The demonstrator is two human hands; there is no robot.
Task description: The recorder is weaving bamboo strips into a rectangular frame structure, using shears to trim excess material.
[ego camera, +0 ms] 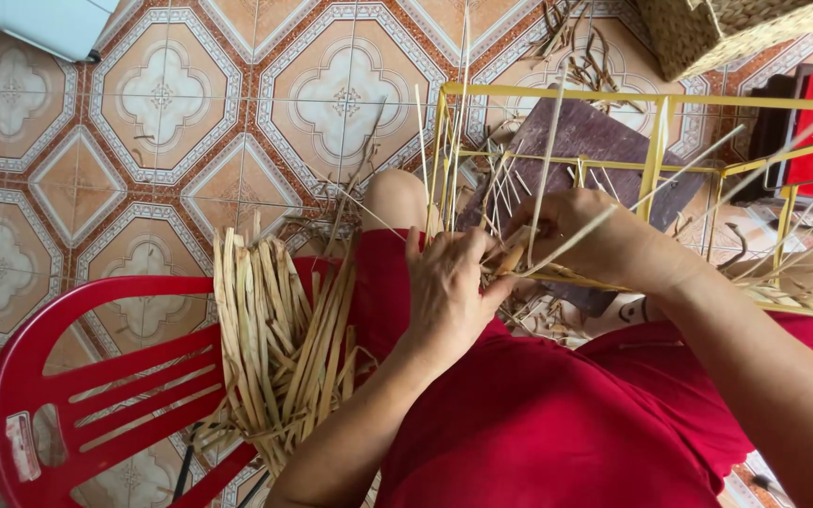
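Patterned floor tiles (171, 113) all around. Red plastic chair (58, 376) at eight o'clock, draped with a bundle of dried straw strips (275, 348). Yellow wire frame (651, 141) at two o'clock. Near centre, left hand (449, 292) and right hand (581, 235), fingers closed, pinching thin straw strands (557, 249) against the frame's lower rail.

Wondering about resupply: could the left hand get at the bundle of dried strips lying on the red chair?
Probably yes. The left hand is right beside the bundle of dried strips on the red chair, with nothing between them.
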